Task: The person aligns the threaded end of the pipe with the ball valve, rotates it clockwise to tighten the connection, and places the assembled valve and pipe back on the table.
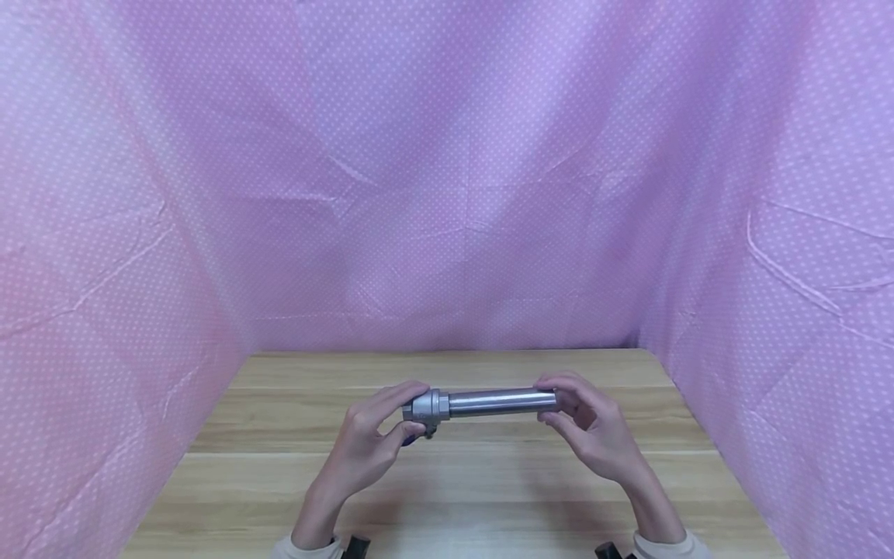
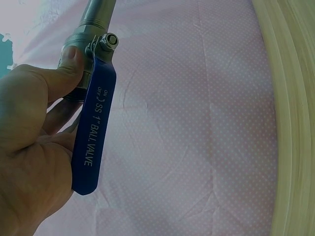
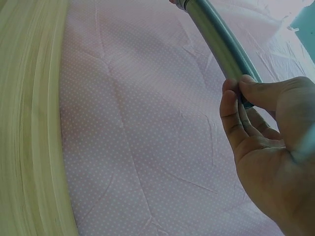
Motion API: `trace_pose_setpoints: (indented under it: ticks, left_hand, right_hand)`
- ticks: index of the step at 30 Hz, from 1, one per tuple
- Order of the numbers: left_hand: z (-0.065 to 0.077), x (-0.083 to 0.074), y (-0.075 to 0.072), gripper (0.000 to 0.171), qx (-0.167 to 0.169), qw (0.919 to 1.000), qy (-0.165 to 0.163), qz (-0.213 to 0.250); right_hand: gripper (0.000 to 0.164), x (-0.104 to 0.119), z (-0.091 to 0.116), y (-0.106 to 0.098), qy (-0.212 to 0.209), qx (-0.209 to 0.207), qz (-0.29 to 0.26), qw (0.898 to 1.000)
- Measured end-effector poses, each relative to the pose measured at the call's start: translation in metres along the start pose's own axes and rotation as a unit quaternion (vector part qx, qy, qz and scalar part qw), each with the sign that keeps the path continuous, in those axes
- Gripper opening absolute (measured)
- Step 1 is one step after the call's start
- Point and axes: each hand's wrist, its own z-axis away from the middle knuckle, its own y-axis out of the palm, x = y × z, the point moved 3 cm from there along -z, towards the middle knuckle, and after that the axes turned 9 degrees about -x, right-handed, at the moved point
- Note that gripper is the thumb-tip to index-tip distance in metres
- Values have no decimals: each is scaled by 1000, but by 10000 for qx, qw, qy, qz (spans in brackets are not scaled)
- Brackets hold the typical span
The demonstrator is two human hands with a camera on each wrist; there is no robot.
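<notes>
My left hand (image 1: 370,439) grips a steel ball valve (image 1: 427,405), thumb on the near side and fingers over the top. Its blue lever handle (image 2: 93,128), printed "SS 1" BALL VALVE", runs back along the palm in the left wrist view, fixed by a nut (image 2: 111,40). A shiny metal pipe (image 1: 499,401) extends rightward from the valve, with threads showing where the two meet. My right hand (image 1: 594,427) pinches the pipe's far end between thumb and fingertips. Valve and pipe are held nearly level above the table.
A light wood-plank table (image 1: 279,419) lies beneath both hands. Pink polka-dot cloth (image 1: 447,233) hangs behind it and along both sides. Dark wrist devices (image 1: 356,546) show at the bottom edge, by the light sleeves (image 1: 672,546).
</notes>
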Motion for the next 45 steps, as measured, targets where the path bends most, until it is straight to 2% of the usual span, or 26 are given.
trace_pose_setpoints:
  ticks: [6, 15, 27, 31, 39, 45]
  left_hand:
    - [0, 0, 0, 65, 4, 10000, -6, 37]
    - [1, 1, -1, 64, 84, 9998, -143, 64]
    - [0, 0, -1, 63, 57, 9999, -72, 123]
    - [1, 2, 0, 64, 41, 9999, -1, 111]
    - [1, 3, -1, 65, 91, 9998, -200, -7]
    - [0, 1, -1, 67, 27, 10000, -65, -23]
  right_hand:
    - [57, 0, 1, -1, -78, -28, 189, 9998]
    - [51, 1, 2, -1, 369, -116, 698, 9968]
    - [40, -1, 3, -2, 425, -156, 1025, 9937]
    - [39, -2, 4, -2, 385, -153, 872, 9953]
    - [55, -1, 1, -2, 394, -134, 302, 9987]
    - [59, 1, -1, 0, 46, -41, -175, 9998]
